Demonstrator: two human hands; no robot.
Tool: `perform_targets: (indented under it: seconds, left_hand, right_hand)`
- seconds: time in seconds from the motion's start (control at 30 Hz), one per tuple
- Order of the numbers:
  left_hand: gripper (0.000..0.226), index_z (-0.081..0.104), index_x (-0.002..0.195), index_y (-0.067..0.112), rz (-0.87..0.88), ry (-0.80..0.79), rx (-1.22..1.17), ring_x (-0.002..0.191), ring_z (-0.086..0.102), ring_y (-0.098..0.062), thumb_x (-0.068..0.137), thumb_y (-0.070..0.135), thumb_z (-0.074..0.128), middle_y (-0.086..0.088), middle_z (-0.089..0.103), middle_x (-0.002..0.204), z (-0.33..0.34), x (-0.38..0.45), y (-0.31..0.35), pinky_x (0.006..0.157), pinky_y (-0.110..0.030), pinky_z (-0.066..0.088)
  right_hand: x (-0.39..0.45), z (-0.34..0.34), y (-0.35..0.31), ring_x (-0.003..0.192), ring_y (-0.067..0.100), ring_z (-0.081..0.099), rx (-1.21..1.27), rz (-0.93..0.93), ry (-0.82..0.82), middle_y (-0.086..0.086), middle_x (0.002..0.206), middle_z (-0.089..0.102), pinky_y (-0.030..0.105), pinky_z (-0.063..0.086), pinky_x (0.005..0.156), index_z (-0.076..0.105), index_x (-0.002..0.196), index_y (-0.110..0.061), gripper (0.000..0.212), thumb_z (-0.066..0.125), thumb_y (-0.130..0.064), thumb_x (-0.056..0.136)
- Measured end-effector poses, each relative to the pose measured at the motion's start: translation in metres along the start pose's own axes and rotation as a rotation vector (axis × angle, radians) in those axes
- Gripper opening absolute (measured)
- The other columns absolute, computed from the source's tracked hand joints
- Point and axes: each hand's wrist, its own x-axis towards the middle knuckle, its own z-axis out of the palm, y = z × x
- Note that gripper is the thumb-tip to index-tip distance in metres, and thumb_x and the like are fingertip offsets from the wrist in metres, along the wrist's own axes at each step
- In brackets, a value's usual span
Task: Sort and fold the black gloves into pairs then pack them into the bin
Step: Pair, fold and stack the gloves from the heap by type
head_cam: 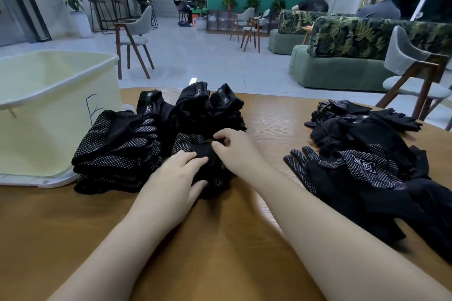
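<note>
On table (220,239), both hands work glove pair (208,154).

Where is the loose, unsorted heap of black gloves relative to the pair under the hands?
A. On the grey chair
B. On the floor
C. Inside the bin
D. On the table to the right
D: the unsorted heap lies on the table, right of the folded pair both hands work on.

bin (49,105) cut off left, loose gloves (381,178) cut off right
</note>
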Motion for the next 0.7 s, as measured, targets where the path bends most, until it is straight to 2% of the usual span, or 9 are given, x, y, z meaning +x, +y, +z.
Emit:
perform_targets:
  seconds: [0.1, 0.23, 0.33, 0.47, 0.57, 0.63, 0.7]
  left_hand:
    - [0.047, 0.045, 0.139, 0.026, 0.002, 0.041, -0.024, 0.141, 0.025, -0.017, 0.093, 0.029, 0.056, 0.004, 0.038, 0.147, 0.007, -0.002, -0.003, 0.111, -0.033, 0.027]
    - [0.041, 0.067, 0.115, 0.012, 0.046, 0.134, 0.012, 0.122, 0.053, -0.034, 0.075, 0.006, 0.076, -0.010, 0.063, 0.121, 0.016, -0.003, -0.010, 0.095, -0.048, 0.045]
    - [0.043, 0.070, 0.104, 0.007, 0.079, 0.204, 0.066, 0.108, 0.061, -0.036, 0.064, -0.004, 0.079, -0.012, 0.068, 0.110, 0.017, -0.005, -0.015, 0.088, -0.049, 0.050]
    - [0.047, 0.070, 0.104, 0.004, 0.071, 0.263, 0.087, 0.106, 0.062, -0.036, 0.060, -0.013, 0.075, -0.012, 0.068, 0.110, 0.021, -0.009, -0.018, 0.087, -0.048, 0.050]
    - [0.042, 0.069, 0.106, 0.004, 0.078, 0.278, 0.081, 0.109, 0.061, -0.036, 0.066, -0.012, 0.070, -0.012, 0.067, 0.111, 0.022, -0.009, -0.017, 0.091, -0.049, 0.047]
    - [0.033, 0.068, 0.106, 0.005, 0.085, 0.299, 0.086, 0.112, 0.060, -0.035, 0.076, 0.000, 0.057, -0.011, 0.066, 0.112, 0.021, -0.010, -0.014, 0.095, -0.051, 0.044]
    - [0.038, 0.068, 0.108, 0.006, 0.109, 0.293, 0.077, 0.114, 0.059, -0.033, 0.081, 0.014, 0.042, -0.009, 0.066, 0.112, 0.020, -0.010, -0.007, 0.099, -0.051, 0.040]
  right_hand:
    - [-0.019, -0.004, 0.006, 0.110, 0.013, 0.056, 0.116, -0.002, -0.035, -0.002, 0.120, 0.061, 0.027, 0.044, 0.095, 0.062, 0.123, -0.023, 0.031, 0.055, -0.027, 0.093]
    - [-0.028, 0.003, 0.004, 0.113, 0.010, 0.055, 0.187, -0.013, -0.034, -0.002, 0.124, 0.060, 0.021, 0.041, 0.095, 0.060, 0.127, -0.021, 0.034, 0.056, -0.023, 0.093]
    - [-0.028, 0.008, -0.002, 0.113, 0.011, 0.055, 0.228, -0.008, -0.033, -0.001, 0.124, 0.061, 0.023, 0.042, 0.098, 0.061, 0.126, -0.019, 0.034, 0.057, -0.022, 0.093]
    - [-0.029, 0.014, -0.003, 0.112, 0.011, 0.055, 0.263, -0.013, -0.026, -0.002, 0.122, 0.061, 0.023, 0.042, 0.097, 0.061, 0.126, -0.018, 0.034, 0.058, -0.022, 0.092]
    - [-0.033, 0.013, 0.000, 0.115, 0.011, 0.054, 0.285, -0.020, -0.020, -0.003, 0.125, 0.060, 0.024, 0.042, 0.099, 0.059, 0.128, -0.018, 0.036, 0.057, -0.022, 0.093]
    - [-0.040, 0.010, 0.004, 0.114, 0.011, 0.056, 0.302, -0.033, -0.005, -0.002, 0.125, 0.060, 0.029, 0.045, 0.100, 0.058, 0.128, -0.019, 0.036, 0.057, -0.022, 0.092]
    - [-0.051, 0.005, 0.009, 0.111, 0.009, 0.056, 0.294, -0.059, 0.019, -0.003, 0.123, 0.058, 0.025, 0.046, 0.097, 0.058, 0.127, -0.019, 0.035, 0.058, -0.021, 0.092]
